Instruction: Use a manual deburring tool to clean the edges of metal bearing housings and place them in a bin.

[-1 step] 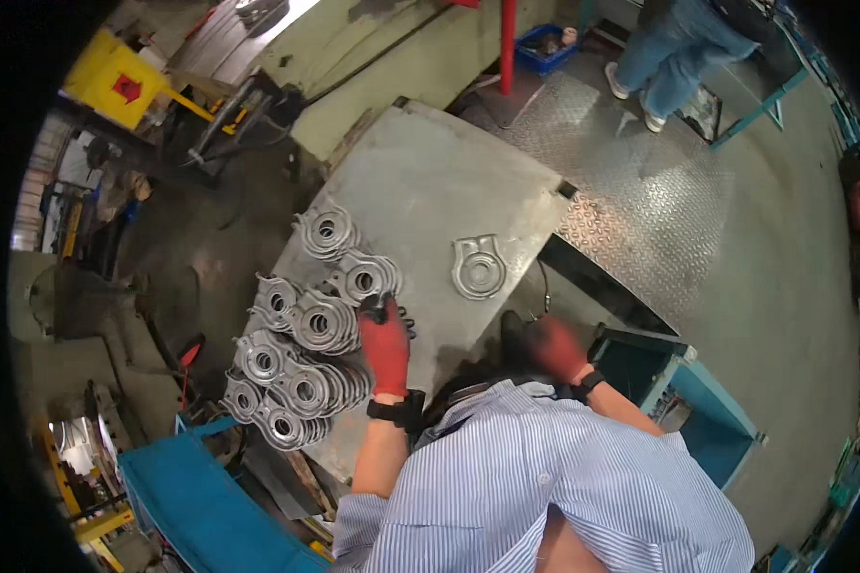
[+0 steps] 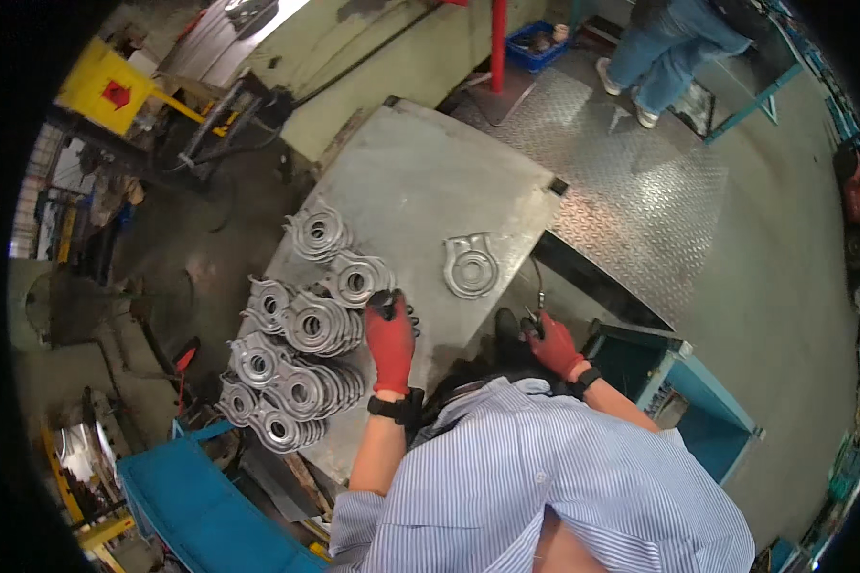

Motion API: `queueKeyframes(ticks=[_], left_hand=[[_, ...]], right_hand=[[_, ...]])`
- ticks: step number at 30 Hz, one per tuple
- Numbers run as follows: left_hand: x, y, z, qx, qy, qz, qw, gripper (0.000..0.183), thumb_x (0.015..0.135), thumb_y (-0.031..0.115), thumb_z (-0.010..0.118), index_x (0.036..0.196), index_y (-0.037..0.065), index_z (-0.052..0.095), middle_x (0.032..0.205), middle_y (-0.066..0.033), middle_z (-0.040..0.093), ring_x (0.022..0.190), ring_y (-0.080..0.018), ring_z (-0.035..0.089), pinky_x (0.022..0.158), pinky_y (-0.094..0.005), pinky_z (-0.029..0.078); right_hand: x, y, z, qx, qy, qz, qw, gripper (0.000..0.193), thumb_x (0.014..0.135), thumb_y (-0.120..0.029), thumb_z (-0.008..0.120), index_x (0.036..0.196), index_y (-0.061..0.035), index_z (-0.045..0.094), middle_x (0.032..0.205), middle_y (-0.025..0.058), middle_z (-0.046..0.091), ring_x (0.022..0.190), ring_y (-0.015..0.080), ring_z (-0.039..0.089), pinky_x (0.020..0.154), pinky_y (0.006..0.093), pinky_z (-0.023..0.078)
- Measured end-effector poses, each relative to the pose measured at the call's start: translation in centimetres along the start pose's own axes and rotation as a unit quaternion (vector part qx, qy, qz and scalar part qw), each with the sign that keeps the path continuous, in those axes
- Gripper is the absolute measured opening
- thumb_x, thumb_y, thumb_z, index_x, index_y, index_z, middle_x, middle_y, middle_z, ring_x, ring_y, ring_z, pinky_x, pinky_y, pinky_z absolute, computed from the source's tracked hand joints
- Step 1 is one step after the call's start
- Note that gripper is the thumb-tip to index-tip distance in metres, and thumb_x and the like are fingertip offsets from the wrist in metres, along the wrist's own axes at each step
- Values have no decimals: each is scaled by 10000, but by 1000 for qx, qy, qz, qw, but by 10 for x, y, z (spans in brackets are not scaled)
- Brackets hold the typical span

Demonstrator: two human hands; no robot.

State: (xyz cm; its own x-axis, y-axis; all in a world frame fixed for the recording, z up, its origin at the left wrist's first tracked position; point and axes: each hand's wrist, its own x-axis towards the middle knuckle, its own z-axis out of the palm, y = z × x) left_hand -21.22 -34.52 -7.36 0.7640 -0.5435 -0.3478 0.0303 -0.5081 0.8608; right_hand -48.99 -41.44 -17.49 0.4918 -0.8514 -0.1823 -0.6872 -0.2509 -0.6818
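My left hand (image 2: 389, 336), in a red glove with black finger parts, is at the right edge of the stacked metal parts, its fingers curled. Whatever it holds, if anything, is hidden. Beside it lies the nearest stack of round grey stamped plates (image 2: 357, 279), each with a centre hole and a flared tab. My right hand (image 2: 552, 346), gloved alike, is off the table's right edge. Its fingers bend together by the lower end of a thin hanging hose (image 2: 541, 286) with a metal fitting; the grip itself is unclear. A single stamped plate (image 2: 471, 266) lies flat on the metal table (image 2: 430, 162).
More plate stacks (image 2: 296, 392) crowd the table's left side. A teal cabinet (image 2: 707, 401) stands at lower right, a blue panel (image 2: 201, 501) at lower left. Beyond the table are a chequered steel floor plate (image 2: 631, 201), a red post (image 2: 498, 48) and another person's legs (image 2: 674, 57).
My right hand, blurred before, now shows sharply with its fingers by the hose end. The whole view has shifted slightly. My left hand stays beside the stacks, and the single plate lies as before.
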Motion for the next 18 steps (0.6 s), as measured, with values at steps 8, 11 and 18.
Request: queueKeyframes(ticks=[8, 11, 18], left_hand=[[40, -27, 94, 405, -29, 202, 891, 431, 823, 326, 554, 1091, 0, 470, 974, -207, 590, 927, -349, 572, 772, -437, 452], [52, -36, 94, 397, -82, 212, 889, 350, 821, 282, 548, 1031, 10, 481, 927, -217, 603, 865, -370, 586, 740, -451, 460], [15, -59, 87, 379, -105, 75, 916, 490, 811, 363, 563, 1026, -69, 476, 934, -275, 594, 911, -422, 565, 787, -459, 447]], right_hand=[[1, 29, -14, -12, -2, 23, 1000, 486, 770, -250, 603, 1152, 16, 464, 944, 253, 591, 901, 393, 562, 771, 448, 443], [1, 15, -26, -33, -32, 22, 999, 499, 762, -252, 608, 1151, 24, 460, 955, 246, 593, 911, 393, 558, 779, 445, 441], [13, -7, -24, -20, -151, -55, 987, 361, 762, -242, 573, 1005, 7, 476, 910, 258, 582, 873, 405, 558, 741, 460, 445]])
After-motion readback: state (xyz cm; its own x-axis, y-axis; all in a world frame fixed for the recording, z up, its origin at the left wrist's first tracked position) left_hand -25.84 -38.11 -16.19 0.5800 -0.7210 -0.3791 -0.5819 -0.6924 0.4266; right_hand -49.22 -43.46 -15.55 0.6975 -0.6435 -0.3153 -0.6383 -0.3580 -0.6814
